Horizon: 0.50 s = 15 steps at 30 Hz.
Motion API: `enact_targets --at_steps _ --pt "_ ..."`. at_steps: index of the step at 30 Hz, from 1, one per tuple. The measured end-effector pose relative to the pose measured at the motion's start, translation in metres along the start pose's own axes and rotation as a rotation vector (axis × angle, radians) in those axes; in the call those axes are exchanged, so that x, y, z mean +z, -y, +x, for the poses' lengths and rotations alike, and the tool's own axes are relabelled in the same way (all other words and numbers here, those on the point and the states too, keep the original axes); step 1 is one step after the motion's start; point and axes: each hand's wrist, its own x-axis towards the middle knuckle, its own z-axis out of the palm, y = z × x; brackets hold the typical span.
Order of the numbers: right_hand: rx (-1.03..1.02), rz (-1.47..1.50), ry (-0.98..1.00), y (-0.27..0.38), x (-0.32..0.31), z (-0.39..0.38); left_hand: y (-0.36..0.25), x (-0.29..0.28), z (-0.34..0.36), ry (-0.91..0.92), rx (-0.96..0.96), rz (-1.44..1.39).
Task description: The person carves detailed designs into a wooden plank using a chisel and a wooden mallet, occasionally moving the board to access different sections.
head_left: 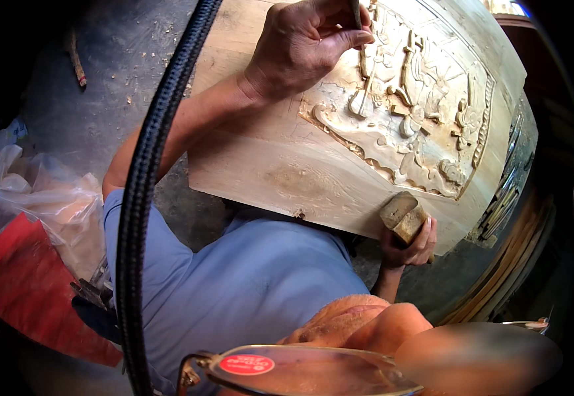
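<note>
My left hand (297,49) is over the far side of a pale wooden board (254,155), its fingers pinched round a thin chisel (356,12) whose upper end runs out of the picture. Raised carving (409,122) of figures and scrollwork, framed by a beaded border, covers the board's right part. Down by the near right edge, my right hand (416,244) grips a blocky wooden mallet (402,216), its head tilted up beside the board. The mallet is apart from the chisel. My fingers hide most of its handle.
Several slim carving tools (503,201) lie along the board's right side, with long wooden strips (508,264) beyond. On the left are clear plastic sheeting (56,188), a red sheet (23,290) and a stick (75,59) on the grey floor. A black braided cable (145,171) crosses the view.
</note>
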Motion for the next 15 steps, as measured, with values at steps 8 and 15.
enact_targets --at_steps 8,15 --pt "0.006 0.004 0.015 0.001 -0.006 0.002 0.012 -0.003 -0.001 0.074 -0.127 -0.205" --pt "-0.012 0.025 0.020 0.002 -0.005 0.004 0.005 -0.001 -0.004 0.054 -0.055 -0.141"
